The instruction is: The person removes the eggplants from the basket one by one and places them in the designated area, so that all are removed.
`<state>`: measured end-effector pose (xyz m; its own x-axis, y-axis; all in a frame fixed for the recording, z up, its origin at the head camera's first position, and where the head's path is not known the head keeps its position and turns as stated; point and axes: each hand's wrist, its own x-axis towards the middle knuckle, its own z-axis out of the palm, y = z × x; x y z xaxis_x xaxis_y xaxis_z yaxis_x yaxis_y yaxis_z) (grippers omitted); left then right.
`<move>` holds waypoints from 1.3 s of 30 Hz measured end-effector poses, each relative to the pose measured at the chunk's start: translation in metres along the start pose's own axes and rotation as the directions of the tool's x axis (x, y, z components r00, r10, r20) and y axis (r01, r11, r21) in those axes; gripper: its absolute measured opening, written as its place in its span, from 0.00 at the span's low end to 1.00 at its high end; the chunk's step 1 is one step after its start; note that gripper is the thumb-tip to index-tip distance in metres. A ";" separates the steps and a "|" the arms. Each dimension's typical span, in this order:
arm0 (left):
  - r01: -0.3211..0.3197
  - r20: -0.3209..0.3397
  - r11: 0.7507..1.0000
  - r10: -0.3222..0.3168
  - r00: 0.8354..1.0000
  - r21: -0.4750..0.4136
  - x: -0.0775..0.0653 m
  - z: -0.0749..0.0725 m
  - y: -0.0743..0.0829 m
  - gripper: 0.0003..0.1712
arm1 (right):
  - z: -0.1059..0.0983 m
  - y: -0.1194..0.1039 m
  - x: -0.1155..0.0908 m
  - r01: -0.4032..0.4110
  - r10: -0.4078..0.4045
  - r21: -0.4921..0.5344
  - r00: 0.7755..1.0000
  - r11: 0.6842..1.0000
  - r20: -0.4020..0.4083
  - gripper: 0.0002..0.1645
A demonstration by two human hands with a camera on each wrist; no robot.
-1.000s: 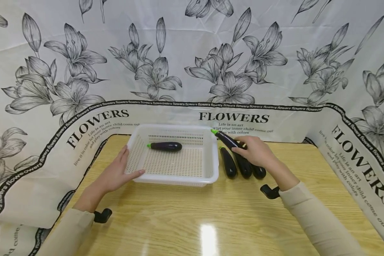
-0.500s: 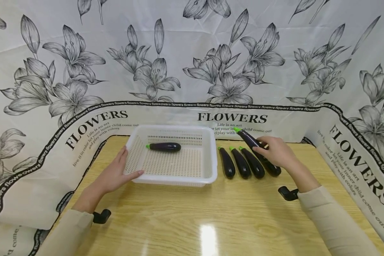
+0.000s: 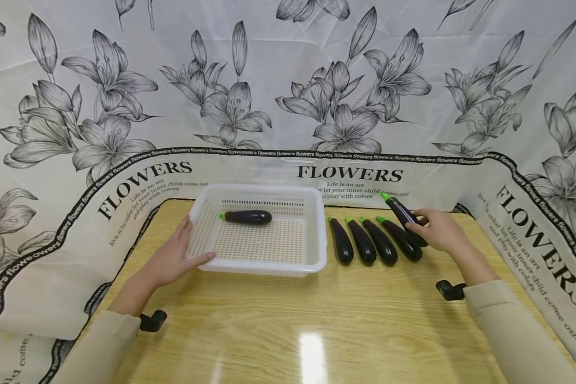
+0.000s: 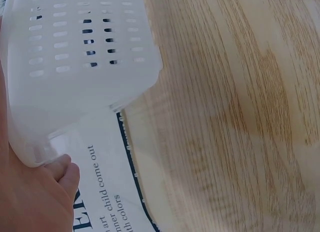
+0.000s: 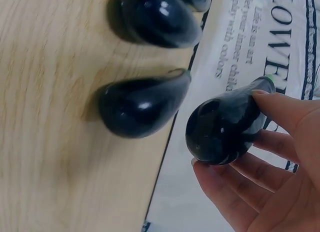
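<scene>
A dark purple eggplant with a green stem is held by my right hand, just above the right end of a row of eggplants on the table. In the right wrist view, the thumb pinches the held eggplant against the fingers, its rounded end toward the camera. My left hand grips the near left corner of a white plastic basket, thumb over the front rim and fingers along the left side. One eggplant lies inside the basket. The left wrist view shows the slotted basket wall and two fingertips at its rim.
Several eggplants, including one nearest the basket and one at the row's right end, lie side by side right of the basket. The wood-grain table meets a white flower-print cloth at the back and sides.
My right hand has moved right with the eggplant, from beside the basket's right rim to the far end of the row, uncovering the eggplants below. The left hand and basket stay put.
</scene>
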<state>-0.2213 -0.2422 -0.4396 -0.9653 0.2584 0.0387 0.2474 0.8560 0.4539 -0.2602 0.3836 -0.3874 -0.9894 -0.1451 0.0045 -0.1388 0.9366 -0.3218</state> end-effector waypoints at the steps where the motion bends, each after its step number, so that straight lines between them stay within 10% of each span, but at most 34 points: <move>1: 0.001 0.000 1.000 -0.001 1.000 0.002 0.000 -0.001 0.000 0.70 | 0.000 0.004 0.000 -0.006 0.006 0.004 1.000 1.000 0.003 0.39; 39: -0.003 0.002 1.000 0.003 1.000 0.002 0.001 0.002 -0.004 0.69 | 0.025 0.059 0.006 -0.241 0.242 -0.021 0.964 0.970 0.112 0.41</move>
<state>-0.2231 -0.2444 -0.4431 -0.9643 0.2619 0.0379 0.2503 0.8563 0.4519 -0.2730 0.4296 -0.4300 -0.9825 0.0507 -0.1794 0.1027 0.9504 -0.2937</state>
